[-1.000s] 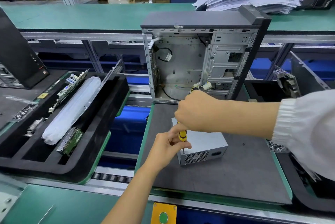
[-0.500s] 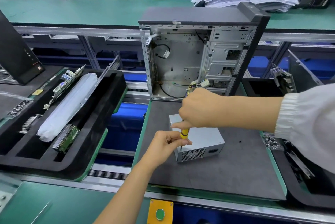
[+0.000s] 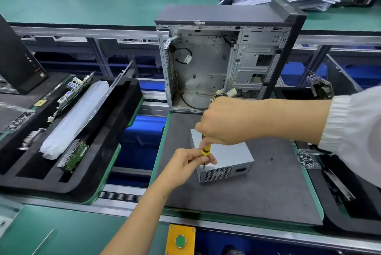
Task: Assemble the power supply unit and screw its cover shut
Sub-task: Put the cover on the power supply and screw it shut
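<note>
A silver power supply unit (image 3: 228, 156) lies on the grey mat (image 3: 257, 188), its vent grille and socket facing me. My right hand (image 3: 226, 120) grips the top of a yellow screwdriver (image 3: 206, 149) held upright over the unit's near left corner. My left hand (image 3: 189, 162) pinches the screwdriver's lower end where the metal tip meets the cover. The screw under the tip is hidden.
An open computer case (image 3: 226, 58) stands upright behind the mat with loose cables inside. A black foam tray (image 3: 115, 131) at the left holds circuit boards and a wrapped part. A bag of screws (image 3: 308, 160) lies at the mat's right edge. A yellow box with a green button (image 3: 181, 240) sits near me.
The view has shifted slightly, so the scene sits a little higher in frame. Both hands stay on the screwdriver at the same corner of the unit.
</note>
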{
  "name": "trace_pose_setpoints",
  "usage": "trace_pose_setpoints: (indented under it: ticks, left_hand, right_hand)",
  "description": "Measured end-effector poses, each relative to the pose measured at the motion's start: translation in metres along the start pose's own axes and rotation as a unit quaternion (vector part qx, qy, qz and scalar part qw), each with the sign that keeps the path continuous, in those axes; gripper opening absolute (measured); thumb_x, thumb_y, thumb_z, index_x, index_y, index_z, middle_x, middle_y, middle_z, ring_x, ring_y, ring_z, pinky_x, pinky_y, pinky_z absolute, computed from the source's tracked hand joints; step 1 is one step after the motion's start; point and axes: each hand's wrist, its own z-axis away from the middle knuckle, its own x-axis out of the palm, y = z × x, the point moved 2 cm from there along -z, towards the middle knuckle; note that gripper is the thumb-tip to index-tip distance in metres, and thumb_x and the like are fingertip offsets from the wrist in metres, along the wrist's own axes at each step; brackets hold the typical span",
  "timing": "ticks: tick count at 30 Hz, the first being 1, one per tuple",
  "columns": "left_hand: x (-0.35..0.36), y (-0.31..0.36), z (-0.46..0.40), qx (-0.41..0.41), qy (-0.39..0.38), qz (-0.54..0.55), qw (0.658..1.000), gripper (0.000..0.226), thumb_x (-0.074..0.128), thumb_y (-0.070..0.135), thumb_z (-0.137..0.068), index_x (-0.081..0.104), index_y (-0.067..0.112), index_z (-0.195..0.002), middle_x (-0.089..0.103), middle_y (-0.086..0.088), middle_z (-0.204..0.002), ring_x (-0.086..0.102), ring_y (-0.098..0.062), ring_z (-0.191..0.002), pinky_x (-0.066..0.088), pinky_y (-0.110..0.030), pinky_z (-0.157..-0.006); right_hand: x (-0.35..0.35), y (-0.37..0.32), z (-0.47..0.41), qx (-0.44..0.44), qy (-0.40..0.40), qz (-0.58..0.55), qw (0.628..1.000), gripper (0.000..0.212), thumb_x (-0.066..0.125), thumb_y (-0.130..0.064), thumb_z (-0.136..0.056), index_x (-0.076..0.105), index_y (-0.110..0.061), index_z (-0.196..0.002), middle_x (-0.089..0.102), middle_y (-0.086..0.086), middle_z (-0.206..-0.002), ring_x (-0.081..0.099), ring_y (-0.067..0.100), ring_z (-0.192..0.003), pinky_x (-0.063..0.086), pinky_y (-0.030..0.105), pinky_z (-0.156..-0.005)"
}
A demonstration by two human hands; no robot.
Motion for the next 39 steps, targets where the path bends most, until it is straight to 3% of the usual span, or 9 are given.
trace_pose_setpoints:
  ticks: [3, 7, 10, 12, 16, 22, 26, 30, 39]
  left_hand:
    - [0.003, -0.004, 0.0, -0.018, 0.017, 0.007, 1.0, 0.011, 0.064, 0.003, -0.092, 0.074, 0.003, -0.096, 0.075, 0.006, -0.097, 0.069, -0.013, -0.101, 0.052, -0.026, -0.091]
    - [0.004, -0.005, -0.003, -0.015, 0.06, 0.011, 0.998, 0.023, 0.07, 0.0, -0.086, 0.071, 0.021, -0.078, 0.076, -0.002, -0.084, 0.072, -0.019, -0.092, 0.054, -0.032, -0.09]
    - [0.003, -0.006, -0.003, -0.008, 0.063, 0.017, 0.998, 0.018, 0.066, 0.001, -0.089, 0.071, 0.017, -0.083, 0.077, 0.0, -0.083, 0.072, -0.016, -0.089, 0.053, -0.027, -0.086]
    - [0.001, -0.006, -0.001, -0.01, 0.063, 0.013, 0.998, 0.02, 0.064, 0.003, -0.091, 0.074, 0.02, -0.084, 0.077, 0.0, -0.088, 0.071, -0.016, -0.093, 0.053, -0.028, -0.088]
    - [0.002, -0.009, 0.001, -0.018, 0.049, 0.011, 0.999, 0.021, 0.059, 0.003, -0.095, 0.076, 0.015, -0.095, 0.077, 0.0, -0.096, 0.069, -0.015, -0.101, 0.052, -0.032, -0.096]
    - [0.003, -0.007, 0.0, -0.012, 0.048, -0.004, 0.999, 0.019, 0.065, 0.004, -0.091, 0.075, 0.02, -0.096, 0.075, 0.005, -0.099, 0.069, -0.011, -0.097, 0.053, -0.027, -0.09]
    - [0.0, -0.006, -0.003, 0.026, 0.07, -0.013, 0.997, 0.009, 0.069, -0.004, -0.085, 0.076, 0.002, -0.084, 0.069, 0.012, -0.092, 0.065, -0.003, -0.087, 0.053, -0.035, -0.084]
    - [-0.005, -0.005, -0.004, 0.035, 0.051, -0.019, 0.998, 0.025, 0.066, -0.003, -0.088, 0.076, 0.02, -0.084, 0.066, -0.007, -0.095, 0.066, -0.014, -0.088, 0.055, -0.036, -0.086]
    - [-0.004, -0.001, -0.004, -0.004, 0.074, -0.015, 0.997, 0.029, 0.081, 0.01, -0.078, 0.071, 0.038, -0.082, 0.073, -0.003, -0.085, 0.069, -0.019, -0.085, 0.053, -0.02, -0.081]
  right_hand:
    - [-0.003, -0.005, 0.001, 0.061, 0.008, 0.02, 0.998, 0.06, 0.028, -0.056, -0.097, 0.023, -0.014, -0.054, 0.026, 0.002, -0.048, 0.023, 0.017, -0.041, 0.019, 0.023, -0.044]
    - [-0.001, -0.008, -0.007, 0.12, -0.021, 0.019, 0.992, 0.049, 0.033, -0.041, -0.1, 0.031, -0.015, -0.059, 0.04, 0.004, -0.057, 0.032, 0.019, -0.046, 0.022, 0.026, -0.043]
    - [-0.004, -0.007, -0.007, 0.075, -0.076, -0.053, 0.993, 0.018, 0.048, -0.029, -0.097, 0.046, -0.012, -0.1, 0.046, 0.003, -0.091, 0.043, 0.02, -0.061, 0.032, 0.031, -0.047]
    - [-0.008, -0.006, -0.008, 0.034, -0.108, -0.103, 0.988, 0.028, 0.053, -0.011, -0.092, 0.038, -0.015, -0.116, 0.039, 0.002, -0.101, 0.037, 0.014, -0.059, 0.026, 0.027, -0.046]
    - [-0.007, -0.006, -0.005, 0.023, -0.054, -0.059, 0.997, 0.014, 0.046, -0.028, -0.098, 0.046, -0.015, -0.102, 0.048, 0.0, -0.089, 0.038, 0.018, -0.063, 0.018, 0.026, -0.044]
    - [-0.003, -0.006, 0.0, 0.116, -0.001, 0.014, 0.993, 0.064, 0.024, -0.065, -0.09, 0.027, -0.014, -0.052, 0.028, 0.0, -0.047, 0.024, 0.016, -0.041, 0.016, 0.024, -0.044]
    - [-0.004, -0.006, -0.006, 0.148, -0.03, 0.008, 0.989, 0.049, 0.036, -0.053, -0.096, 0.049, -0.011, -0.073, 0.035, 0.0, -0.062, 0.025, 0.015, -0.045, 0.02, 0.025, -0.042]
    - [-0.007, -0.001, -0.009, 0.06, -0.097, -0.123, 0.986, 0.03, 0.056, -0.017, -0.091, 0.039, -0.018, -0.115, 0.034, -0.001, -0.096, 0.029, 0.008, -0.053, 0.02, 0.027, -0.043]
    - [-0.01, -0.002, -0.001, 0.043, -0.032, 0.04, 0.998, 0.025, 0.041, -0.04, -0.098, 0.041, -0.018, -0.084, 0.031, -0.006, -0.061, 0.025, 0.012, -0.045, 0.013, 0.026, -0.043]
